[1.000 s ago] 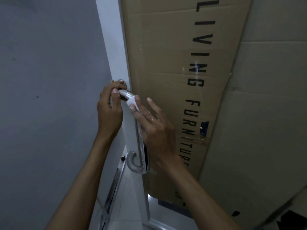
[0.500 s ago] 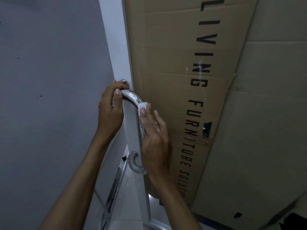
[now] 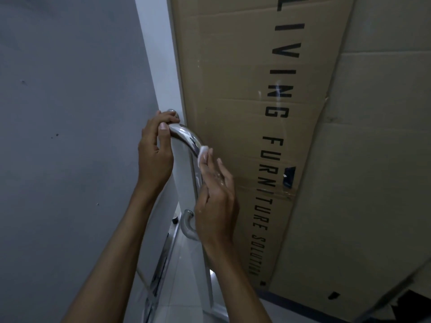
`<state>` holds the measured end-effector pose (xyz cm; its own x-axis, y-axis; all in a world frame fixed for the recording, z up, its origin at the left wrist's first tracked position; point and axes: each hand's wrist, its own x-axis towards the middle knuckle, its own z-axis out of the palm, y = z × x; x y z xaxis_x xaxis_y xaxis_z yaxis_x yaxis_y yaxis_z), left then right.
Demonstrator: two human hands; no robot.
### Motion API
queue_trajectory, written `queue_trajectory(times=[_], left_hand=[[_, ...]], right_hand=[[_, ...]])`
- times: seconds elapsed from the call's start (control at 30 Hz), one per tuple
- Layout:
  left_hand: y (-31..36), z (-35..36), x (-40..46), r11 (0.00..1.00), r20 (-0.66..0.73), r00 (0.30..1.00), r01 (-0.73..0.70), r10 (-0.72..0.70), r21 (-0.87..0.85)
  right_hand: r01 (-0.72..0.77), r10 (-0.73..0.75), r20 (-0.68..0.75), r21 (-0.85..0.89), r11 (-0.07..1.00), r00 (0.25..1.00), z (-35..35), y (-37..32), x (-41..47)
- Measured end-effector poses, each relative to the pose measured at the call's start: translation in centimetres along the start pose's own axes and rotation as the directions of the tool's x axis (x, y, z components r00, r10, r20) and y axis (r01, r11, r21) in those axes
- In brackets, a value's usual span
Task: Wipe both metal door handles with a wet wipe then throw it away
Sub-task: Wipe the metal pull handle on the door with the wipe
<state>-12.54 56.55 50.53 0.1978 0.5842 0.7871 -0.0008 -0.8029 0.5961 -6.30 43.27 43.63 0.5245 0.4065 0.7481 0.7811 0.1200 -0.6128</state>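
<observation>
Polished metal: the door handle (image 3: 186, 136) is a curved chrome bar on the edge of a white door (image 3: 161, 54), running from a top mount down to a bottom bend that shows near the floor. I log one handle in plain view; I cannot tell from this view whether the second handle shows.

Left hand (image 3: 155, 157): fingers curled over the top end of the handle at its mount, thumb lying on the upper curve of the bar. Grip looks closed around the metal.

Right hand (image 3: 215, 194): fingers held together and fairly straight, pressed against the vertical run of the handle just below the upper bend. The wet wipe (image 3: 202, 152), a small white wad, sits under the fingertips (image 3: 206, 157), between them and the bar, touching the metal. I note the thumb is hidden behind the hand, so I cannot tell whether it pinches the wipe from the far side.

Surroundings: a grey wall (image 3: 70, 113) to the left of the door, with a few small dark marks. To the right, a tall cardboard box (image 3: 233, 78) leans close beside the handle; black lettering runs down it, reading "LIVING FURNITURE SOLUTION". A second cardboard panel (image 3: 373, 159) stands further right. Pale floor tiles (image 3: 184, 287) show below, between the forearms.
</observation>
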Motion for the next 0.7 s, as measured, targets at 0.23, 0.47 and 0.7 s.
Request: queue_trajectory(times=[0.23, 0.47, 0.7], left_hand=[[0.1, -0.1, -0.1, 1.000, -0.005, 1.000, -0.006, 0.006, -0.007], [0.1, 0.0, -0.1, 1.000, -0.004, 1.000, -0.008, 0.008, -0.006], [0.4, 0.5, -0.2, 1.000, -0.032, 0.999, -0.012, 0.012, -0.007]], right_hand=[[0.016, -0.017, -0.005, -0.148, 0.989, 1.000, 0.7, 1.1, -1.7], [0.073, -0.073, 0.009, -0.134, 0.988, 0.997, 0.6, -0.2, 0.7], [-0.088, 0.089, -0.008, 0.046, 0.995, 0.996, -0.4, -0.9, 1.4]])
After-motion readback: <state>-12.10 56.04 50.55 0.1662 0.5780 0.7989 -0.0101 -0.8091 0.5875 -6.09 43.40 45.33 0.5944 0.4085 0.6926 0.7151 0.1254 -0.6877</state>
